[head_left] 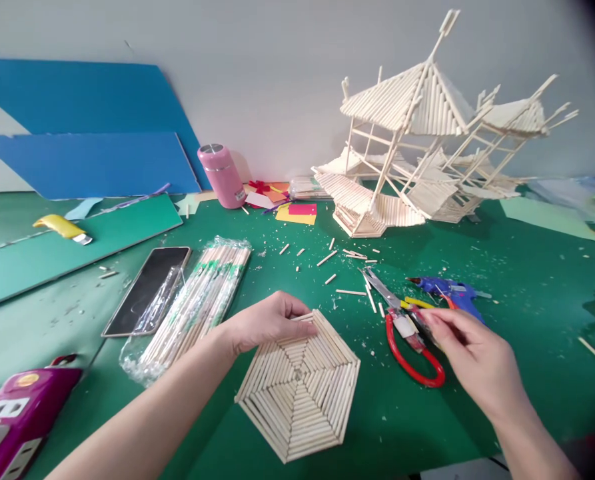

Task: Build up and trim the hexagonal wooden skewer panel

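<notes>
A hexagonal panel of thin wooden sticks (322, 387), laid in rings around a small centre, is tilted above the green table. My left hand (277, 323) grips its upper edge, thumb on top and fingers behind. At the right, my right hand (470, 347) has its thumb and fingers pinched together beside the red-handled scissors (392, 367). A slim tool with a yellow part (420, 303) lies by the fingertips; whether they hold it or something else, I cannot make out. Just behind that hand is a blue glue gun (450, 290).
A stick-built pavilion model (397, 147) stands at the back right. Cut stick pieces (327, 258) litter the middle. Leftward lie bagged sticks (202, 293), a phone (150, 280), a yellow utility knife (62, 228) and a magenta power strip (20, 413). A pink bottle (222, 177) stands behind.
</notes>
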### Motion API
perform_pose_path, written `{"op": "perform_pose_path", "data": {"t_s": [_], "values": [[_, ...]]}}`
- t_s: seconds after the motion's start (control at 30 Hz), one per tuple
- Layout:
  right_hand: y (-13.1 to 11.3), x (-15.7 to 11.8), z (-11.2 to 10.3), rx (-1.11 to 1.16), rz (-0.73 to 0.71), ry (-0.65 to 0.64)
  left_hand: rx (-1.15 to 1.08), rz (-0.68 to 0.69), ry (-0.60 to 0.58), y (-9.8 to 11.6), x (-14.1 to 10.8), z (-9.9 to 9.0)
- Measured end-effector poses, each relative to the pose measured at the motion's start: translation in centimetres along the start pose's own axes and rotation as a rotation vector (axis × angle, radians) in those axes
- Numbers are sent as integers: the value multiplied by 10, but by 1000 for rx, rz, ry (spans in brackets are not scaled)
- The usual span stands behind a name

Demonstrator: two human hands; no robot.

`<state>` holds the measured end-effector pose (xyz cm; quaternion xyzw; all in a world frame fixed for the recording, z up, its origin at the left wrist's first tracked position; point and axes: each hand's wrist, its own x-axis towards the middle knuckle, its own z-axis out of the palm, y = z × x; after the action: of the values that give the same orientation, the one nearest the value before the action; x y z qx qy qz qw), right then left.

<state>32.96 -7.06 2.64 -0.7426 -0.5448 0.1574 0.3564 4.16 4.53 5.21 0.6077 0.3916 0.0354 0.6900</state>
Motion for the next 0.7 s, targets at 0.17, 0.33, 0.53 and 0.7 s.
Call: {"op": "perform_pose_path", "data": {"t_s": [0.17,0.33,0.53,0.7], "values": [[31,-7,-27,-255,126,55,-34,2,-20,-3,3,0],[34,-13,-22,-240,-103,25,-137,-21,-16,-2,3,1],[22,-11,-4,-303,-90,-126,-291,-2,15,-10,2,6],[18,1,-7,-422,-94,-294,-343,50,-1,-14,2,8]]}}
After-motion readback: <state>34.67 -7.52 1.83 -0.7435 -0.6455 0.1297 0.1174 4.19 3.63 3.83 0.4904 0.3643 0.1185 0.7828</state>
